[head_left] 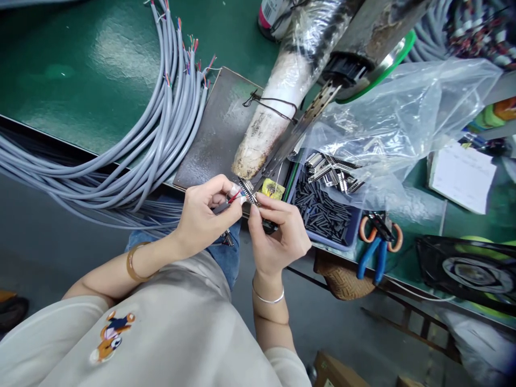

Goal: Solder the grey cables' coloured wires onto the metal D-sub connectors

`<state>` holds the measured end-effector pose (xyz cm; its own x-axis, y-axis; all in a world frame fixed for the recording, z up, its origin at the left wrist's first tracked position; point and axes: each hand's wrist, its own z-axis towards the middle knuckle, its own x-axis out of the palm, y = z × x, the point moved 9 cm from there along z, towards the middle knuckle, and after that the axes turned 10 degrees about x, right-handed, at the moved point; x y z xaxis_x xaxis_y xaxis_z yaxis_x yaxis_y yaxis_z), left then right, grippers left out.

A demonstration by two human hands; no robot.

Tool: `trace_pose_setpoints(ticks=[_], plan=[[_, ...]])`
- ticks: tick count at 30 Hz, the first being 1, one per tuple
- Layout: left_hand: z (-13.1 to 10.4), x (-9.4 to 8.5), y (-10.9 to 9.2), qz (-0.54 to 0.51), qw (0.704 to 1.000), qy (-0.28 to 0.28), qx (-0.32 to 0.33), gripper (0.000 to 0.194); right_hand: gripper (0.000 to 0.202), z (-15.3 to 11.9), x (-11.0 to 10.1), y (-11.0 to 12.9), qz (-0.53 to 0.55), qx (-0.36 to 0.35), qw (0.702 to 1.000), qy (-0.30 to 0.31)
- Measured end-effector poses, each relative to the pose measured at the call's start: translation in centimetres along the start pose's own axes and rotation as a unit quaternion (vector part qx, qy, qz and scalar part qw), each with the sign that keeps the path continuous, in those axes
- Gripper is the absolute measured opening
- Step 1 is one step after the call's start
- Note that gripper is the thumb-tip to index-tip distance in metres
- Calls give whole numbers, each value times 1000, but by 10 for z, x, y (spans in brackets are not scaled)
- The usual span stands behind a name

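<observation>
My left hand (pixel 203 212) pinches the end of a grey cable (pixel 220 208), its red and other thin wires fanned out at the fingertips. Between the thumb and fingers of my right hand (pixel 278 228) is a metal multi-pin connector (pixel 250 191). The wire ends meet the connector's pin row just under the tip of a plastic-wrapped tube (pixel 278 102). Whether any wire is joined to a pin is too small to tell. Beside the right fingertips, a yellow sponge-like piece (pixel 273 189) lies at the bench edge.
A bundle of grey cables (pixel 161 134) with stripped ends drapes over the green bench (pixel 80 70) at left. On the right stand a blue bin (pixel 352 236) of black sleeves (pixel 320 212) and loose connectors (pixel 332 172), pliers (pixel 379 250), a paper pad (pixel 463 174) and a black fan (pixel 471 271).
</observation>
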<state>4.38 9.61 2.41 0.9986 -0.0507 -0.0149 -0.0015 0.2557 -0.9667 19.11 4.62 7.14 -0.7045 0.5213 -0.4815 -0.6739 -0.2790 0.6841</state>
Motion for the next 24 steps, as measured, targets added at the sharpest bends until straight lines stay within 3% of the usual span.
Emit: trace_pose_setpoints(ticks=[10,19,21,24], plan=[[8,-2,-10,29,999,-22,24,15,18,10,-2,6,-14,3,1000,-14],[-1,1,6,-27,997,23,-64,16,20,-4,1,13,-66,-72,995,16],[-1,4,4,-55,995,43,-71,11,20,-4,-2,8,-55,-51,997,9],[-2,14,2,-139,981,94,-101,11,17,1,-5,-8,2,41,999,31]])
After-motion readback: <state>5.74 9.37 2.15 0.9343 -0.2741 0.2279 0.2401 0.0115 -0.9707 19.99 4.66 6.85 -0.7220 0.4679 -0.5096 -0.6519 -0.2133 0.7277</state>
